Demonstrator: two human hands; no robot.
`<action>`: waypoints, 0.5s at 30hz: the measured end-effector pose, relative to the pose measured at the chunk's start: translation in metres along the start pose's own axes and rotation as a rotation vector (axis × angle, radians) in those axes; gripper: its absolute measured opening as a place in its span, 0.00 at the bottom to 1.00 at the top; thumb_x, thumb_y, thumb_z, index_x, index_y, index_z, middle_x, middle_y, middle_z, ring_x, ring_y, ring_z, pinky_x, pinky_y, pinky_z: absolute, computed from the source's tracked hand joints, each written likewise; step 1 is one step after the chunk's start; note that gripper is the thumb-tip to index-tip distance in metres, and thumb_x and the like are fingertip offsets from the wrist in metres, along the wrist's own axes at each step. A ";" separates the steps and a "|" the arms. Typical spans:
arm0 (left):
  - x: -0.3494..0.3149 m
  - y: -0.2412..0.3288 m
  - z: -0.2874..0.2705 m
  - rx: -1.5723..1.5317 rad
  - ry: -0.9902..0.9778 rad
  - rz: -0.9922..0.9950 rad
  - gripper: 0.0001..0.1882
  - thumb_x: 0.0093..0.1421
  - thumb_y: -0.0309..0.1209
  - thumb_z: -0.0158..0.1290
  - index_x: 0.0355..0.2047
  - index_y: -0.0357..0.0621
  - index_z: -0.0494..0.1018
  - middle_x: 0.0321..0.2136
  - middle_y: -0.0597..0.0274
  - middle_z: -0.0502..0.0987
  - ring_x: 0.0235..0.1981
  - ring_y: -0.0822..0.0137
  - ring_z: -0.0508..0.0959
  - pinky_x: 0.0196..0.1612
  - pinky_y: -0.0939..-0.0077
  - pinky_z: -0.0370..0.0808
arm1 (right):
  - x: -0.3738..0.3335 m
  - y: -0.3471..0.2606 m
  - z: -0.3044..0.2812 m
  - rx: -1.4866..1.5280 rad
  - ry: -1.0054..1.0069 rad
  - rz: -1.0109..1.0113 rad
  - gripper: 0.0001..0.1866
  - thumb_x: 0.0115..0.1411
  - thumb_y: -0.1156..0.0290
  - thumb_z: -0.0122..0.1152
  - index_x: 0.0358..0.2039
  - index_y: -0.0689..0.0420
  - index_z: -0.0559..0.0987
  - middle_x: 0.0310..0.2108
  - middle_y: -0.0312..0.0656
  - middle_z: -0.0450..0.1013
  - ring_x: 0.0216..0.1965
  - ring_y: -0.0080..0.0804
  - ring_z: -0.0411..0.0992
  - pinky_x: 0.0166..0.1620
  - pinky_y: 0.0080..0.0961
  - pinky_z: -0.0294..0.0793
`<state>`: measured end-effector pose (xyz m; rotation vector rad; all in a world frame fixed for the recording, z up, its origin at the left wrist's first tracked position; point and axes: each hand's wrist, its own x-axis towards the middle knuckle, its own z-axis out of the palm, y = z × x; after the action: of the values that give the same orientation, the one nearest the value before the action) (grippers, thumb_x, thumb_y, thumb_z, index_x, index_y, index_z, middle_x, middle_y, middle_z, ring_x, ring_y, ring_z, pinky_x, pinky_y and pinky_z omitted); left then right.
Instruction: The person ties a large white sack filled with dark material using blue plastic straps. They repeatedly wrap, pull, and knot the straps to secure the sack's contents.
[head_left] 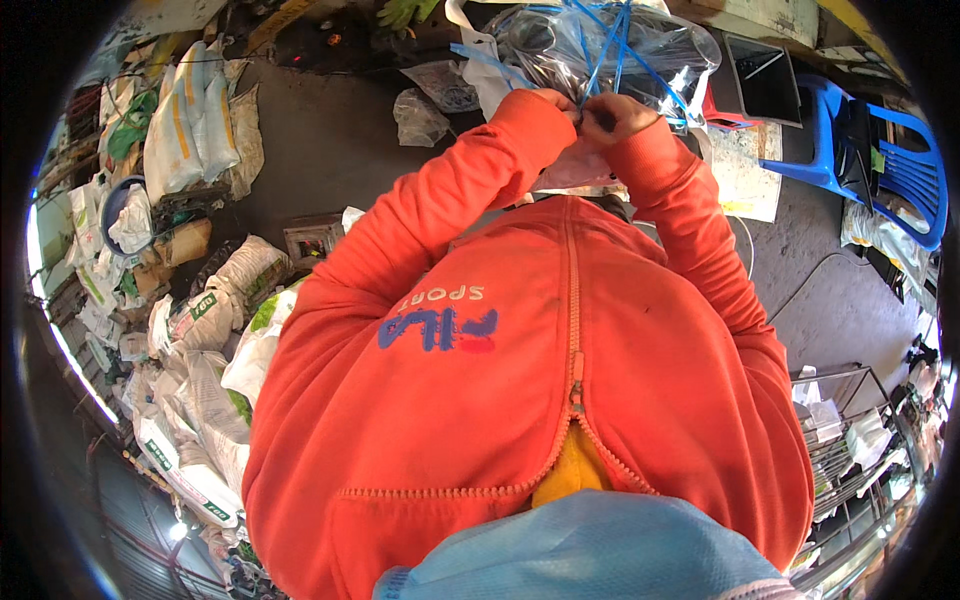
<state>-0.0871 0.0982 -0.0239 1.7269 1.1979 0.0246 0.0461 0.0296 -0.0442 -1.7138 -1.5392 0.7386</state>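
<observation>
My left hand (558,105) and my right hand (616,120) meet at the near side of a bulky bundle wrapped in clear plastic (655,50). Blue plastic straps (608,40) criss-cross over this bundle and run down to my fingers. Both hands are closed, with fingertips pinched close together where the straps come in. The exact grip is small and partly hidden by my fingers. A white sack edge (483,75) lies along the bundle's left side, and a loose strap end sticks out there.
A dark open box (762,75) stands right of the bundle, beside a blue plastic chair (905,160). Crumpled clear bags (420,118) lie on the floor to the left. Filled white sacks (190,130) pile up along the left; a wire rack (850,430) stands lower right.
</observation>
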 end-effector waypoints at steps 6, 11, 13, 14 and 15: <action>0.007 -0.005 -0.008 -0.508 -0.268 -0.399 0.10 0.55 0.37 0.45 0.27 0.45 0.69 0.16 0.69 0.69 0.21 0.71 0.71 0.18 0.74 0.69 | -0.007 0.007 0.013 0.111 0.174 -0.045 0.09 0.44 0.75 0.58 0.29 0.60 0.75 0.25 0.45 0.72 0.26 0.31 0.72 0.30 0.20 0.70; 0.006 -0.009 -0.014 -0.841 -0.331 -0.482 0.11 0.55 0.37 0.46 0.29 0.42 0.69 0.23 0.67 0.69 0.21 0.73 0.67 0.25 0.78 0.67 | -0.014 0.004 0.016 0.090 0.293 -0.146 0.08 0.43 0.75 0.59 0.27 0.60 0.75 0.23 0.43 0.71 0.24 0.31 0.71 0.29 0.21 0.70; 0.007 -0.011 -0.014 -0.872 -0.385 -0.424 0.12 0.55 0.38 0.46 0.28 0.43 0.69 0.23 0.68 0.69 0.21 0.73 0.67 0.26 0.79 0.67 | -0.018 -0.002 0.015 0.061 0.298 -0.172 0.08 0.43 0.75 0.59 0.27 0.60 0.74 0.23 0.43 0.71 0.24 0.32 0.71 0.29 0.21 0.70; 0.007 -0.013 -0.014 -0.876 -0.388 -0.385 0.12 0.55 0.39 0.46 0.28 0.43 0.69 0.23 0.68 0.69 0.21 0.73 0.67 0.26 0.79 0.67 | -0.019 -0.005 0.015 0.062 0.292 -0.142 0.08 0.43 0.75 0.58 0.27 0.61 0.74 0.23 0.43 0.71 0.25 0.32 0.71 0.29 0.21 0.70; 0.006 -0.014 -0.013 -0.858 -0.383 -0.366 0.12 0.55 0.39 0.46 0.28 0.43 0.69 0.22 0.68 0.69 0.21 0.73 0.67 0.26 0.79 0.67 | -0.020 -0.008 0.014 0.060 0.285 -0.107 0.08 0.44 0.75 0.58 0.27 0.61 0.74 0.23 0.43 0.71 0.25 0.32 0.71 0.29 0.22 0.70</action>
<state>-0.1000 0.1117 -0.0305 0.7139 0.9858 -0.0123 0.0276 0.0119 -0.0474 -1.6006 -1.3845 0.4587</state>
